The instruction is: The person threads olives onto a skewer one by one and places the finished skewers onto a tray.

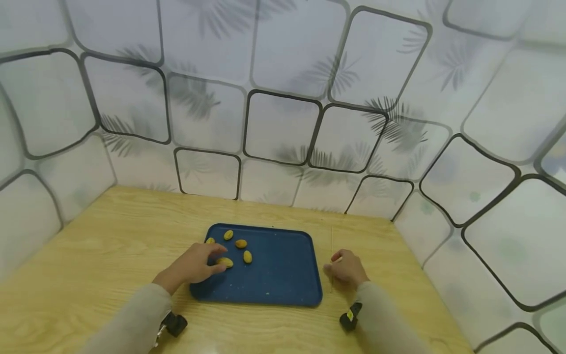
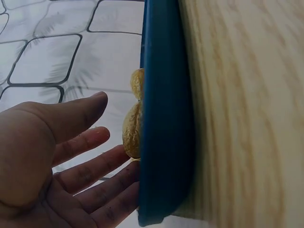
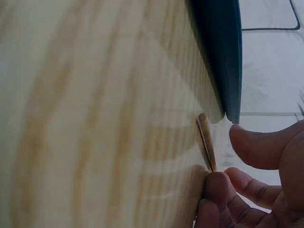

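On the surface [image 1: 247, 329] before me, the left hand [image 1: 196, 260] is hanging over the tray's [image 1: 283, 270] near left part, fingers spread, holding nothing. The near nut [image 1: 227, 263] is lying in the tray, just right of its palm, between thumb and fingers, its long axis running roughly left to right. The left hand is sitting far closer to it than the right hand [image 1: 347, 268], which is resting well apart, beyond the tray's right edge.

The right wrist view is showing what the head view is barely giving: a stick's [image 3: 206, 140] rounded end, and the right thumb standing clear of loosely bent, empty-looking fingers. Whether their tips are touching the stick, I cannot tell. The left wrist view is hiding the tray's floor behind its rim.

Farther in, four other nuts [image 1: 247, 256] are lying scattered; beyond, a patterned wall [image 1: 283, 128] is rising.
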`<act>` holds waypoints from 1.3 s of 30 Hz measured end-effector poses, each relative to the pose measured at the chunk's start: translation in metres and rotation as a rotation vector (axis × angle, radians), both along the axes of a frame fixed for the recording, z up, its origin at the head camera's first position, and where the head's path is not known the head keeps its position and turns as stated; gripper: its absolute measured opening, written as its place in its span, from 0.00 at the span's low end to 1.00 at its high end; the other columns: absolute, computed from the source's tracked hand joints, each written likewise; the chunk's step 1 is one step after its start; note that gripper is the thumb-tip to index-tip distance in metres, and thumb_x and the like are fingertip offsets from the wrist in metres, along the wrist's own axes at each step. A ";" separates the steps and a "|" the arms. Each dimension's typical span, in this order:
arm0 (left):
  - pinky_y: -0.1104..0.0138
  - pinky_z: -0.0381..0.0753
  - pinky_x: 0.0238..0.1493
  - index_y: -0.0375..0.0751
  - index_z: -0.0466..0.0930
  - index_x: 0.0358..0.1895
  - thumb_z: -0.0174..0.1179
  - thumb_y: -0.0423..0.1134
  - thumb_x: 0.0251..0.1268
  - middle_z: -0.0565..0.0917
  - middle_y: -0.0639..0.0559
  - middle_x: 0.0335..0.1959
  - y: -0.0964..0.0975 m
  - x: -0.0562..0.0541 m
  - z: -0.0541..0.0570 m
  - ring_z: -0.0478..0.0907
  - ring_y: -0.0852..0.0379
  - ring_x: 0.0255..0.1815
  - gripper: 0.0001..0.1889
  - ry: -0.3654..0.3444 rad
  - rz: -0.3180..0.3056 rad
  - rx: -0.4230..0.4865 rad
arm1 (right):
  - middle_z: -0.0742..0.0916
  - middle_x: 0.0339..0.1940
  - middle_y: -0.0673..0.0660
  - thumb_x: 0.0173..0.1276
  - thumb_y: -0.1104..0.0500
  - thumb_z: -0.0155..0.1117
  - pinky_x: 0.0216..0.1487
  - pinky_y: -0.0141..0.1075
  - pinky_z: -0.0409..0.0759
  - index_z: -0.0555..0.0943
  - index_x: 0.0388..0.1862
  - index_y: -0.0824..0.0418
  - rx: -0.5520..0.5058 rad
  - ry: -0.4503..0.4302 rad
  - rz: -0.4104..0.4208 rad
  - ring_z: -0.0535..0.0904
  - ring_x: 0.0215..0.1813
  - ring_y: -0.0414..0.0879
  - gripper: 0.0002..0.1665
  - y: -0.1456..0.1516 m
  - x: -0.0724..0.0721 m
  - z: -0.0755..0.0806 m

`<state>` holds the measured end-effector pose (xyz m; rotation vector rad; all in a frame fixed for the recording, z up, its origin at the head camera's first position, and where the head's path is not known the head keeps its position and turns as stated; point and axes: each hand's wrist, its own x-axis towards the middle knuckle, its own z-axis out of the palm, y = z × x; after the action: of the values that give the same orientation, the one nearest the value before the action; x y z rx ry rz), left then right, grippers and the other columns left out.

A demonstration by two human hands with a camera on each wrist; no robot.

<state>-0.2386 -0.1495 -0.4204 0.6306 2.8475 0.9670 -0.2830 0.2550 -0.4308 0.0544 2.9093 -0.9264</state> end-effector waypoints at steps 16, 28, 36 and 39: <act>0.54 0.80 0.48 0.38 0.84 0.47 0.70 0.37 0.59 0.85 0.50 0.43 0.014 -0.003 0.003 0.80 0.48 0.46 0.14 0.019 -0.003 -0.112 | 0.80 0.30 0.55 0.50 0.65 0.74 0.36 0.43 0.76 0.79 0.39 0.65 0.136 0.014 0.073 0.75 0.32 0.50 0.17 0.003 -0.005 0.001; 0.57 0.79 0.42 0.45 0.80 0.34 0.73 0.32 0.52 0.79 0.56 0.33 0.013 -0.005 -0.004 0.75 0.56 0.37 0.10 0.031 0.037 -0.139 | 0.78 0.27 0.58 0.46 0.74 0.56 0.25 0.36 0.71 0.78 0.37 0.66 0.183 -0.052 0.062 0.73 0.27 0.50 0.17 0.003 0.003 0.007; 0.58 0.79 0.41 0.45 0.80 0.33 0.72 0.29 0.52 0.79 0.56 0.32 0.009 -0.002 -0.004 0.75 0.57 0.35 0.11 0.085 0.062 -0.090 | 0.67 0.15 0.50 0.52 0.74 0.54 0.17 0.31 0.56 0.66 0.16 0.59 0.337 -0.044 0.136 0.58 0.18 0.42 0.15 -0.004 0.007 0.008; 0.59 0.79 0.39 0.44 0.80 0.34 0.72 0.30 0.53 0.80 0.55 0.32 0.007 -0.002 0.000 0.75 0.57 0.34 0.10 0.102 0.067 -0.069 | 0.69 0.16 0.51 0.54 0.75 0.54 0.18 0.33 0.58 0.67 0.18 0.61 0.347 -0.056 0.134 0.60 0.19 0.44 0.13 -0.005 0.007 0.010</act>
<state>-0.2407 -0.1424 -0.4201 0.5977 2.9952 0.8649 -0.2764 0.2498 -0.4213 -0.0893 2.9406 -0.3871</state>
